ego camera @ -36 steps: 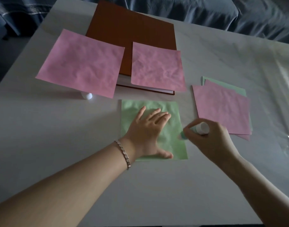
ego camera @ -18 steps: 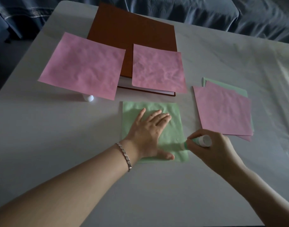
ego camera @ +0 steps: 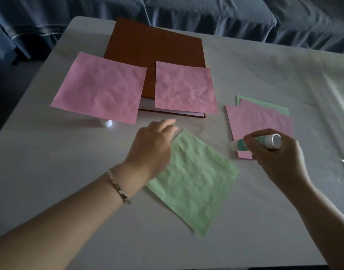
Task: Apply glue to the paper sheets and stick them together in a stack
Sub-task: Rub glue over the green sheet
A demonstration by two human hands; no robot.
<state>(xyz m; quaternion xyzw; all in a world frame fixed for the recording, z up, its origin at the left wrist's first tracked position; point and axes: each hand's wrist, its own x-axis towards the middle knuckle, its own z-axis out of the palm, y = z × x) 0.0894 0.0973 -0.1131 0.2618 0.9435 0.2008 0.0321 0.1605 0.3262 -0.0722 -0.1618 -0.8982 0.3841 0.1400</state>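
Green sheet (ego camera: 194, 182): a light green paper square, all wrinkly. It lies flat on the tabletop (ego camera: 50, 172), close to the person. It is turned so one corner points away, like a diamond.
Left hand (ego camera: 153, 145): it lies over the left corner of the green sheet. The fingers are a little bent and blurry. I cannot tell if they grip the paper or only rest on it. A silver bracelet (ego camera: 118, 187) is on the wrist.
Right hand (ego camera: 274, 154): its fingers are curled tight round a glue stick (ego camera: 258, 142).
Glue stick: white at both ends with a green band in the middle. It lies sideways in the hand, and its tip points left. The tip is over the near corner of the paper pile. I cannot tell if it touches.
Paper pile (ego camera: 258, 121): pink sheets on top and a green one peeking out behind. It sits to the right of the green sheet, apart from it.
Big pink sheet (ego camera: 99, 87): wrinkly, on the far left. One side leans on the brown book (ego camera: 153, 49). There is a shadow under it.
Small pink sheet (ego camera: 183, 87): wrinkly too. It lies on the near part of the brown book.
White round thing (ego camera: 108, 123): small, peeking out under the big pink sheet.
Blue cloth (ego camera: 186, 12): hangs in folds behind the tabletop.
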